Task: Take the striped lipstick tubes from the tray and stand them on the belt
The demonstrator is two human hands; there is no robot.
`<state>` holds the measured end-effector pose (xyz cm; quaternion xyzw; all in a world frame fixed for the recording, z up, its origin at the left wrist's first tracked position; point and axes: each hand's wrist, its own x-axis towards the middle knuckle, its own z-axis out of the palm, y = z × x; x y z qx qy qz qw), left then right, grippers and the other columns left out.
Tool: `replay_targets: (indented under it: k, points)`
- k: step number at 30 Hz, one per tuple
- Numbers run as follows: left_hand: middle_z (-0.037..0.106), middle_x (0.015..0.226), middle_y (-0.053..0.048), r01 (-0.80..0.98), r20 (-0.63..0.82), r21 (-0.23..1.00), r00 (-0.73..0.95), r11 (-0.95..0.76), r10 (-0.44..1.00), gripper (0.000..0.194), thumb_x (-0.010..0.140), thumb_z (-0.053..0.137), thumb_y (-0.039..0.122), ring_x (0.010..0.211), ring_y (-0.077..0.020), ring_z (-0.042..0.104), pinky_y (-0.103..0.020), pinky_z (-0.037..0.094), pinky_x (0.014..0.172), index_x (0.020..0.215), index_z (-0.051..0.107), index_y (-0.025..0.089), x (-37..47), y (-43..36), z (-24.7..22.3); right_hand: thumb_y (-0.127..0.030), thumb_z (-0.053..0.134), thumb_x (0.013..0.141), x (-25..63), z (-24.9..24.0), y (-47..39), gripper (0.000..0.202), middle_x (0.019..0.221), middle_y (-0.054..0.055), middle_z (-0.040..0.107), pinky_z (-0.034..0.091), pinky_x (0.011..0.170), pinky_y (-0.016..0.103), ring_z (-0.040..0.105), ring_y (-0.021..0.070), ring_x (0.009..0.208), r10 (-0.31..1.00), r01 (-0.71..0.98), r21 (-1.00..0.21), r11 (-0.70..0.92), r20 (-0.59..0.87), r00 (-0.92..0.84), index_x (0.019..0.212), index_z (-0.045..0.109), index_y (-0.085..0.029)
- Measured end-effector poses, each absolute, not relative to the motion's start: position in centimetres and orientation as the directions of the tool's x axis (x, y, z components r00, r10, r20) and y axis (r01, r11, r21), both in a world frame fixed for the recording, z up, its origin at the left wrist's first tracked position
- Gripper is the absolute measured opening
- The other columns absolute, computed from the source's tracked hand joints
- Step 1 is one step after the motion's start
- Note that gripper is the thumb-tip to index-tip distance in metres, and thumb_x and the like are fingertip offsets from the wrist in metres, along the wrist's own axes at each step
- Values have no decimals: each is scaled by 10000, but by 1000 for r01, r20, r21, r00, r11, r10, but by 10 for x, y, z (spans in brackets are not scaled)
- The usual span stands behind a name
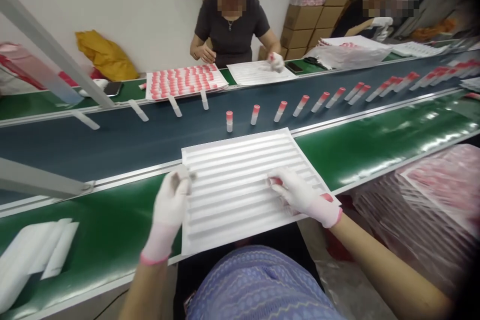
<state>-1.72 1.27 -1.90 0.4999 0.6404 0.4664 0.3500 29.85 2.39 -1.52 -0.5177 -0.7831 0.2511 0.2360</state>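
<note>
A white ridged tray (232,190) lies in front of me, partly on the green ledge and reaching over the belt's edge. My left hand (173,195), in a white glove, is at the tray's left edge with its fingers drawn together; whatever they hold is too blurred to name. Over the tray's right part, my gloved right hand (294,191) is closed on a small red cap. More red pieces show under that palm and by the wrist, partly hidden. Red-and-white tubes (229,121) stand in a row on the belt beyond the tray.
A dark conveyor belt (112,145) crosses the view, with several white tubes (175,106) at left. Across it, a person works beside a tray of red pieces (183,81). White rolls (37,250) lie at left; wrapped stacks (438,190) stand at right. Metal bars (41,180) project from the left.
</note>
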Motion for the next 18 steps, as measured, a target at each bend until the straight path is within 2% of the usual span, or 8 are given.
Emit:
replay_targets:
  k: [2, 3, 5, 8, 10, 13, 18]
  points:
    - [644, 1092, -87, 30, -31, 999, -96, 34, 995, 424, 932, 526, 456, 982, -232, 672, -459, 529, 980, 1257, 552, 186, 6, 14, -19, -331, 498, 987, 283, 1, 26, 186, 958, 52, 661, 511, 673, 341, 595, 187, 778, 971, 499, -844, 197, 96, -220, 1104, 605, -234]
    - [627, 1077, -73, -72, -57, 996, -32, 54, 998, 445, 936, 529, 473, 957, -211, 667, -448, 539, 971, 1282, 536, 194, 16, 14, -19, -373, 541, 972, 273, 9, 28, 218, 963, 42, 668, 511, 653, 324, 602, 175, 763, 979, 386, -910, 151, 84, -184, 1132, 608, -242]
    - [597, 1045, -56, -153, -94, 983, 48, 101, 994, 473, 937, 540, 487, 927, -185, 647, -430, 552, 956, 1314, 521, 201, 31, 14, -16, -384, 627, 925, 253, 23, 35, 241, 962, 36, 674, 517, 660, 305, 613, 159, 765, 975, 225, -964, 143, 98, -199, 1113, 642, -235]
    - [592, 1031, -55, -104, -123, 985, 120, 136, 985, 466, 940, 544, 487, 883, -166, 615, -383, 561, 904, 1309, 548, 203, 41, 12, -11, -300, 618, 919, 230, 33, 49, 223, 1053, 55, 677, 551, 763, 324, 643, 160, 851, 939, 137, -965, 222, 175, -295, 1123, 669, -224]
    - [595, 992, -59, -65, -134, 987, 196, 149, 971, 441, 952, 518, 494, 792, -148, 585, -345, 564, 808, 1255, 598, 185, 41, 10, -8, -239, 565, 934, 223, 35, 56, 267, 1136, 65, 662, 561, 846, 350, 658, 168, 934, 899, 126, -947, 295, 230, -374, 1184, 658, -230]
    - [589, 936, -63, -87, -153, 980, 266, 181, 952, 469, 963, 471, 519, 705, -133, 539, -313, 547, 684, 1214, 621, 152, 38, 8, -4, -203, 584, 914, 222, 36, 63, 302, 1142, 58, 676, 568, 912, 371, 671, 187, 1015, 869, 114, -940, 323, 247, -428, 1206, 657, -231]
    - [663, 975, -75, 97, -182, 980, 120, 171, 976, 421, 931, 518, 490, 745, -156, 602, -348, 552, 789, 1148, 631, 148, 33, 7, 3, -216, 645, 880, 227, 44, 65, 321, 1133, 63, 709, 576, 928, 392, 669, 225, 1086, 893, 135, -952, 276, 202, -401, 1200, 678, -223]
